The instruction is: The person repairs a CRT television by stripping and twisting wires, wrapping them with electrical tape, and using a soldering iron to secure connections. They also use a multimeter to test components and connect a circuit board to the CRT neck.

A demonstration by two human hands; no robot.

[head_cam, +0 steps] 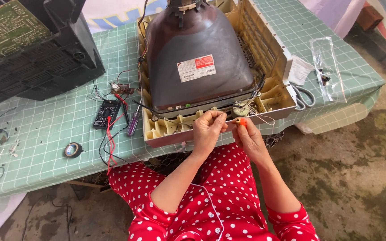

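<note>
- Fingers (215, 117) of the left hand (207, 129) are pinched narrow at the front lip of the cream television shell (271, 53), apparently on a thin wire, though what exactly they grip is too small to tell.
- Fingers of the right hand (246, 134) are closed around a small orange-tipped tool (241, 122), its tip pointing at the same spot, just below a round pale part (241, 109) in the shell's front corner.
- From the head view, the big dark picture tube (197, 58) lies face down inside that shell, which sits at the near edge of the desk (45, 129) with its green checked cloth.
- Both hands meet almost touching, over the person's red dotted lap.
- To do this well, I'd judge the left pinch should hold the wire steady and short, so the tool tip meets it squarely instead of sliding off into the plastic ribs.
- Left of the shell lie a purple-handled screwdriver (133, 121), a black multimeter (106, 114) with red and black leads, and a roll of tape (73, 150).
- Scissors (304, 96) and a clear bag (329, 67) lie to the right, well apart from the hands.
- A black television back (32, 53) stands at the far left.
</note>
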